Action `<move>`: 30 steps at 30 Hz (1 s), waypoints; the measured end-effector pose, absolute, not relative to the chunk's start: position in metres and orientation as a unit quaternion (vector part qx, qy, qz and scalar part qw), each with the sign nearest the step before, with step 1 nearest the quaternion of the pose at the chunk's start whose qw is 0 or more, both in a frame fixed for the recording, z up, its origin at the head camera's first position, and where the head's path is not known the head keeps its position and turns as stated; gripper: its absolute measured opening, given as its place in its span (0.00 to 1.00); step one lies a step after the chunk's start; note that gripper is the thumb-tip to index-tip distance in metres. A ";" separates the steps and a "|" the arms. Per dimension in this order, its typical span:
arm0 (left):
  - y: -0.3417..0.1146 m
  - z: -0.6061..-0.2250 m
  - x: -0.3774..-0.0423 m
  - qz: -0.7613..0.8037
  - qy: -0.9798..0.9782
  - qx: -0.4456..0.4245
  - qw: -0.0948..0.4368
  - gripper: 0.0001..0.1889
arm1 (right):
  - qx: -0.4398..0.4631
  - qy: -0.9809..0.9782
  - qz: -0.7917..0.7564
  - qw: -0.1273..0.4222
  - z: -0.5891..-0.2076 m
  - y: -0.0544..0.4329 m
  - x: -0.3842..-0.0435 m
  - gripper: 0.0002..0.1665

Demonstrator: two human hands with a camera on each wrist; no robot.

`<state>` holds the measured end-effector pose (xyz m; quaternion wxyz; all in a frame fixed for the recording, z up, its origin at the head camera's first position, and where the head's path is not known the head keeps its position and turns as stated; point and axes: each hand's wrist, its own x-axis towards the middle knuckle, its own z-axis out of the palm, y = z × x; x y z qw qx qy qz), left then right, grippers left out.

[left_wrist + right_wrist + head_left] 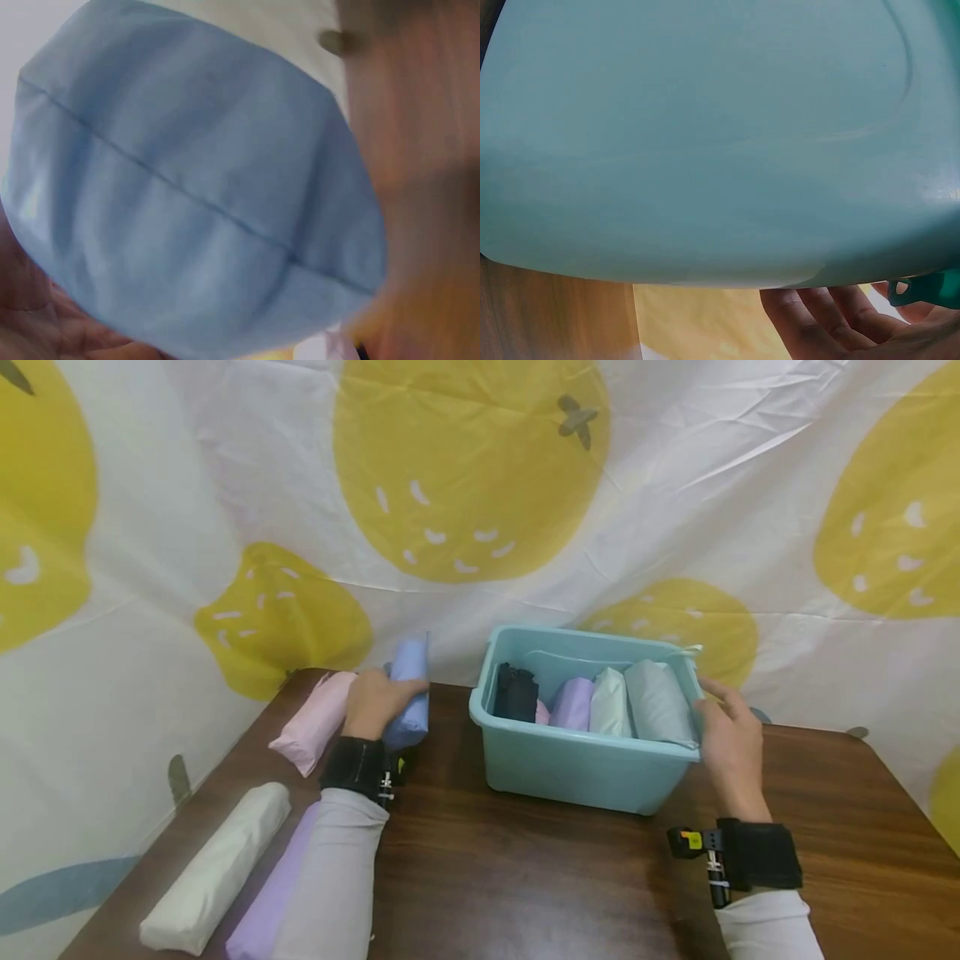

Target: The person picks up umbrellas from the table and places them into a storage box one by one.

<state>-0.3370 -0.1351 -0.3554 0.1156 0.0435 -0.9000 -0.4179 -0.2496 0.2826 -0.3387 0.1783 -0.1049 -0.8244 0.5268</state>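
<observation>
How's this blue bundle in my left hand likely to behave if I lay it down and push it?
The blue bundle may roll, given its rounded sides. Its creased cover suggests a soft outside, but it's probably fairly stiff lengthwise, since it looks straight in your left hand.

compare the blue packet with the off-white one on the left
The left hand grips the blue packet; no hand touches the off-white packet, which lies on the table. The blue packet is farther away, the off-white packet nearer. Both are outside the bin.
</observation>
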 end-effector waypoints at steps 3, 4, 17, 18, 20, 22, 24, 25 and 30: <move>-0.131 -0.349 -0.336 -0.456 -0.882 0.032 0.110 0.33 | -0.103 -0.826 0.524 0.179 -0.338 0.283 -0.248 0.33; -0.129 -0.346 -0.335 -0.470 -0.875 0.029 0.110 0.33 | -0.103 -0.826 0.524 0.179 -0.338 0.283 -0.248 0.32; -0.112 -0.303 -0.316 -0.557 -0.814 -0.015 0.161 0.32 | -0.111 -0.818 0.531 0.192 -0.336 0.282 -0.246 0.31; -0.111 -0.300 -0.315 -0.558 -0.813 -0.017 0.166 0.32 | -0.111 -0.818 0.530 0.193 -0.336 0.282 -0.246 0.31; -0.107 -0.295 -0.312 -0.563 -0.807 -0.019 0.177 0.33 | -0.110 -0.819 0.528 0.196 -0.336 0.283 -0.246 0.31; -0.102 -0.289 -0.309 -0.567 -0.802 -0.024 0.189 0.34 | -0.110 -0.819 0.528 0.198 -0.336 0.283 -0.245 0.31; -0.097 -0.284 -0.306 -0.586 -0.785 -0.032 0.200 0.34 | -0.111 -0.818 0.530 0.196 -0.336 0.283 -0.244 0.31; -0.094 -0.282 -0.305 -0.597 -0.775 -0.037 0.204 0.33 | -0.111 -0.817 0.530 0.197 -0.336 0.283 -0.244 0.31; -0.074 -0.274 -0.296 -0.638 -0.739 -0.063 0.207 0.32 | -0.110 -0.816 0.531 0.199 -0.337 0.280 -0.241 0.31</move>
